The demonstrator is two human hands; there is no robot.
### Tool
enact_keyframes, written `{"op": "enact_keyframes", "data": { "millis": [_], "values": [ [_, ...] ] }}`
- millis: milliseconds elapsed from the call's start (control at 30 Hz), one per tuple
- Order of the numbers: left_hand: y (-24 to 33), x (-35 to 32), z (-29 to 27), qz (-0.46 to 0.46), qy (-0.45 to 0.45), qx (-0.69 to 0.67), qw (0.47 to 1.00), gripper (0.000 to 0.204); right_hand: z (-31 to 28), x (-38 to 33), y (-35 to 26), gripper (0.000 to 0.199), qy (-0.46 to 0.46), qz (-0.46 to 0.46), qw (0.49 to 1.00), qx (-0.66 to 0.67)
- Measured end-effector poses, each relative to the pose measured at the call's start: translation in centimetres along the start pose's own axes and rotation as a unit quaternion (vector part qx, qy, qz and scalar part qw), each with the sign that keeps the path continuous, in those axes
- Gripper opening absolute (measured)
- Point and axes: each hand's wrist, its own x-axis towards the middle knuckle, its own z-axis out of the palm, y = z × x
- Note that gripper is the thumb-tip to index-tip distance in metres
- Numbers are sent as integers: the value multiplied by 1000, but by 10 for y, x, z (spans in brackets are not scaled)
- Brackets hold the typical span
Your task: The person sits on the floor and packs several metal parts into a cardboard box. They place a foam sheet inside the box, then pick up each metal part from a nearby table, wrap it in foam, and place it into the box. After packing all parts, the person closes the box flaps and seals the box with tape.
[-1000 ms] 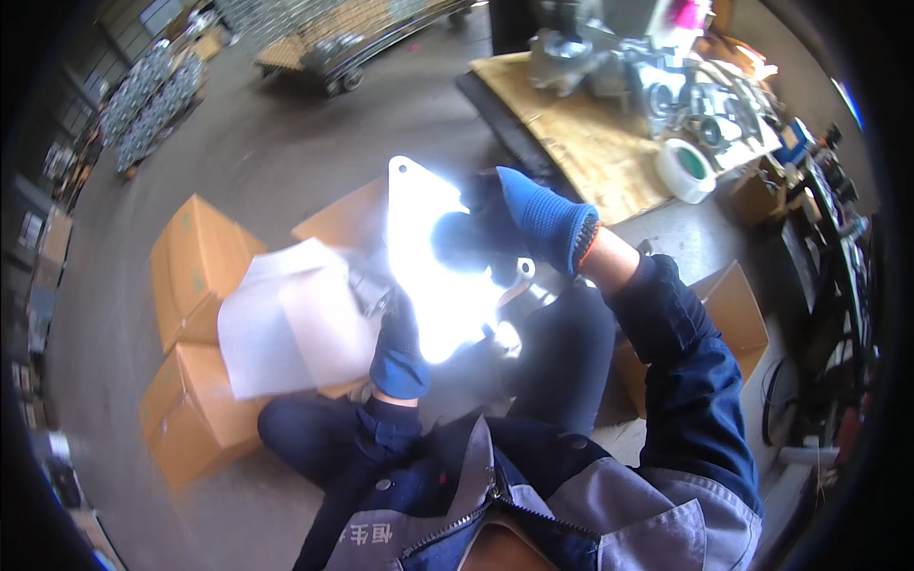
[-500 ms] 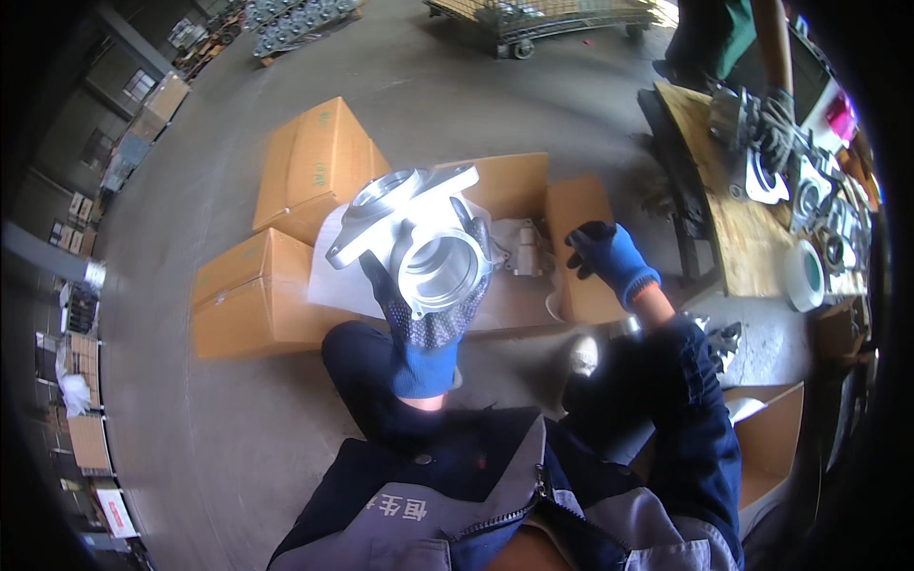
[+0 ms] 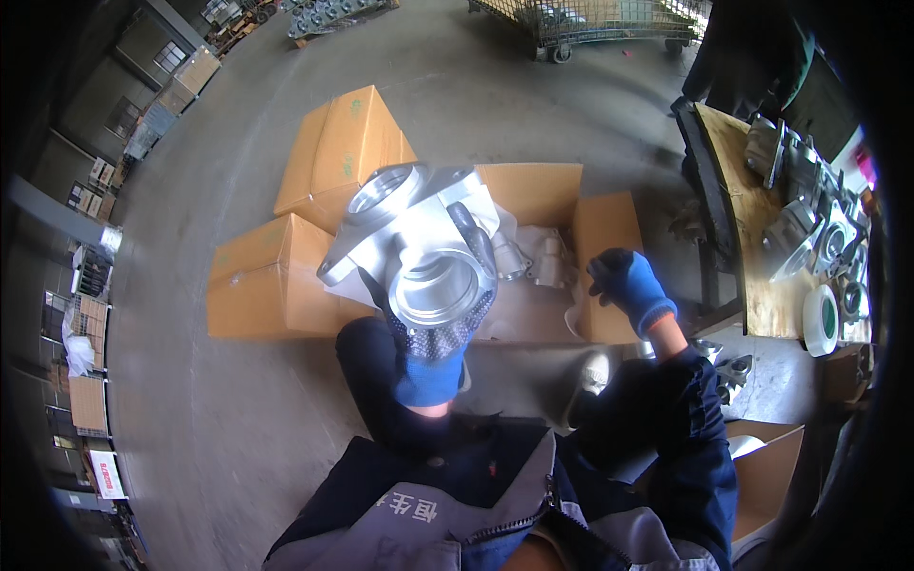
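My left hand (image 3: pixel 433 354), in a blue glove with a dark dotted palm, is closed around a silver metal housing (image 3: pixel 405 233) and holds it up. Two round bores and a flange show on the housing; one bore faces me. My right hand (image 3: pixel 630 290), gloved in blue with dark fingers, hovers at the right side of an open cardboard box (image 3: pixel 609 228). Its fingers are curled, with nothing visible in them. Inside that box lie similar metal castings (image 3: pixel 547 262) on white sheeting, partly hidden behind the held housing.
Two closed cardboard boxes (image 3: pixel 252 276) stand left of the open one. At right, a wooden-topped bench (image 3: pixel 743 214) bears several metal castings (image 3: pixel 824 214) and a roll of tape (image 3: pixel 820 321). A person in dark clothing (image 3: pixel 747 57) stands behind it. A wire cage cart (image 3: pixel 590 24) is farther off.
The housing has tilted in my left hand, so its upper bore shows more. The co-worker's gloved hand is no longer seen over the bench castings. The whole view has shifted slightly.
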Motion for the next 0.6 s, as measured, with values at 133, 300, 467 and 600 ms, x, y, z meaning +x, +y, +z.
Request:
{"op": "enact_keyframes", "data": {
  "millis": [133,300,467,600],
  "values": [
    [24,-10,8,2,54,48,997,50,-5,0,-1,24,-17,22,999,-21],
    [33,-54,14,47,26,89,995,57,1,4,-3,24,-28,37,999,7],
    [47,-110,21,50,-24,73,996,53,1,2,-6,24,-24,51,998,-4],
    [53,-115,19,-118,-138,-541,821,41,-3,1,2,24,-36,53,998,14]
  ]
}}
